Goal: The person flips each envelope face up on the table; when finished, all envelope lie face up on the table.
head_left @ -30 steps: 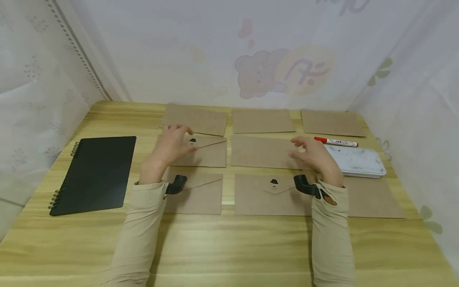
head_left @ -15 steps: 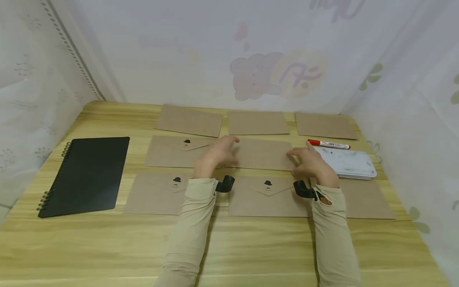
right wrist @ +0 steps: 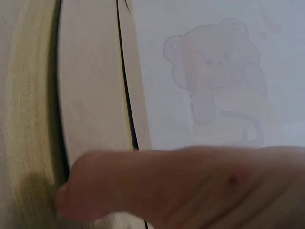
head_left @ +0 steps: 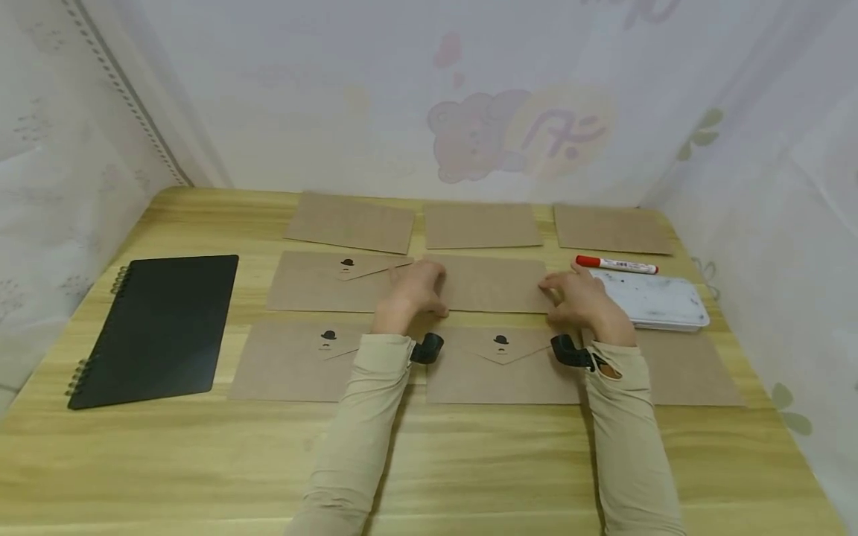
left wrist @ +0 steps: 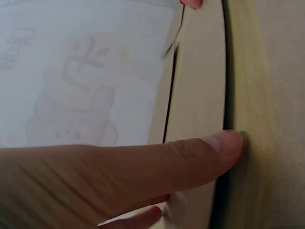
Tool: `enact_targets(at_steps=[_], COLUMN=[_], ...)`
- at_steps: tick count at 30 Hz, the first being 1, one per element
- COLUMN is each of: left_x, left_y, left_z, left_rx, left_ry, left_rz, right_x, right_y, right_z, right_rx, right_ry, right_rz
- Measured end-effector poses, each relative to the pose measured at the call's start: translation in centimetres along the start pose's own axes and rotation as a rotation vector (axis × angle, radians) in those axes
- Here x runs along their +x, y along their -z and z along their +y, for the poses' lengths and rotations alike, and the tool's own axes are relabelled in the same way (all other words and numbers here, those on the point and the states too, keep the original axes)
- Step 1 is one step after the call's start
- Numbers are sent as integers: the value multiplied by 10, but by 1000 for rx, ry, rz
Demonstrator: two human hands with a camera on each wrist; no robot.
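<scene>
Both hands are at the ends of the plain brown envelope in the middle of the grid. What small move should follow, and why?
Probably lift and turn over the plain brown middle envelope. The left hand sits at its left edge and the right hand at its right edge, and it lies blank side up, while the brown hat-printed envelope beside it shows its flap.

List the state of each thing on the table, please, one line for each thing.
Middle envelope: plain side up, flat, a hand at each end.
Left hand: touches the envelope's left end.
Right hand: touches its right end.
Envelope with hat mark: flap side up, flap closed.
Red marker: capped, lying flat.
Black notebook: closed.
White tray: lying flat, stained.
</scene>
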State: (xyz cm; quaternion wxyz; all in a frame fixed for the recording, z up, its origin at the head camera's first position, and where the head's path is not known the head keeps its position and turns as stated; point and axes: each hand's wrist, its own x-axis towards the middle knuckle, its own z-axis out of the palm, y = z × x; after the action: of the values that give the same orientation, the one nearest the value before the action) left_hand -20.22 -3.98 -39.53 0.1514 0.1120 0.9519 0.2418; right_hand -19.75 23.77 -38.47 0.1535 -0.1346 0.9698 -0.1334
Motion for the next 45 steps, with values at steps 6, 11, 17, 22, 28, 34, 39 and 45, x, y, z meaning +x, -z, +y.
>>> enact_targets(at_steps=[6, 11, 17, 22, 28, 34, 39, 45], left_x=[0, -1, -1, 0, -1, -5, -7, -6], left_y=[-3, -4, -3, -2, -5, -7, -5, -3], left_z=[4, 4, -3, -10, -8, -2, 0, -2], left_rx=[8, -4, 11, -1, 110, 128, 105, 36], left_ry=[12, 0, -53, -54, -60, -44, -59, -82], left_rz=[35, 25, 41, 75, 18, 27, 14, 11], right_x=[2, 3, 4, 3, 1, -1, -1, 2], right_y=[2, 2, 1, 2, 1, 0, 1, 0], right_z=[-1, -2, -2, -3, -2, -1, -1, -4], right_rx=[-9, -2, -11, 3, 16, 30, 11, -50], right_ry=[47, 54, 51, 22, -7, -4, 3, -1], right_rz=[34, 34, 37, 31, 49, 38, 28, -2])
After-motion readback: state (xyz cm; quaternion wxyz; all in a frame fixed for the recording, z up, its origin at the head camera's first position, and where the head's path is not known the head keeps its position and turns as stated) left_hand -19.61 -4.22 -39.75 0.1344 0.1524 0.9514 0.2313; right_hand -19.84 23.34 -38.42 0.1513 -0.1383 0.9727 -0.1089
